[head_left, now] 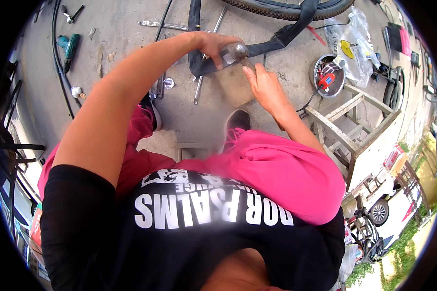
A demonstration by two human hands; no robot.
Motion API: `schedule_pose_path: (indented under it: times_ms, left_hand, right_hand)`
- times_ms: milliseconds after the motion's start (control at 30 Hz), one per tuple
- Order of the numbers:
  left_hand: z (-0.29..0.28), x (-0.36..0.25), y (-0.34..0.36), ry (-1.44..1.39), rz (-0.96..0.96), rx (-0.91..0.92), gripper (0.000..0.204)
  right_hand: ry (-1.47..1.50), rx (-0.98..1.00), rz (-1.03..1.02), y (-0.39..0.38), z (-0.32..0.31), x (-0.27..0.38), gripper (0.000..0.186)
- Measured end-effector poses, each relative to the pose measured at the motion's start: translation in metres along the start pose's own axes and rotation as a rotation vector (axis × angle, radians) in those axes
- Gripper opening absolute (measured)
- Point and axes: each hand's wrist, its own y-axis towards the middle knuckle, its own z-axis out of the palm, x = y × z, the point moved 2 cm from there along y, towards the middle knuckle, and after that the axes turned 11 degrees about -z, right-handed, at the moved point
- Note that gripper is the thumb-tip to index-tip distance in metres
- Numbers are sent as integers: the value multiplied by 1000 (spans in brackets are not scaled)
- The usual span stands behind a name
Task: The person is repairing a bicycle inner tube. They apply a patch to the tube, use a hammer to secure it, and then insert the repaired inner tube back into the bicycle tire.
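My left hand [212, 48] grips a black inner tube [206, 65] at a bend, where a small pale rectangle shows on it. My right hand [264, 87] is closed on a hammer's handle; the rounded metal head [240, 51] sits over the tube beside my left fingers, and I cannot tell whether it touches. The tube runs up to a bicycle wheel [286, 14] at the top. Metal wrenches [197, 92] lie on the concrete floor under the tube, near a small crumpled foil piece [169, 83].
A metal bowl [336, 87] with small items and a red tool is at the right, beside clear plastic [354, 34] and a worn wooden stool [340, 136]. A teal drill [70, 53] and black cables [62, 77] lie at the left. A car [388, 218] stands farther off.
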Motion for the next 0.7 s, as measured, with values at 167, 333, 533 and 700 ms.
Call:
schedule_pose_path:
  times_ms: [167, 333, 533, 700]
  left_hand:
    - [2, -4, -14, -45, 54, -95, 104]
    - [34, -11, -53, 102, 119, -766, 89]
    - [101, -9, -92, 284, 5, -982, 51]
    - [96, -10, -86, 170, 62, -1079, 28]
  right_hand:
    - [24, -50, -53, 7, 13, -26, 49]
    - [243, -265, -73, 11, 2, -46, 38]
    - [-145, -490, -374, 40, 4, -109, 33]
    - [-126, -525, -376, 54, 35, -122, 32]
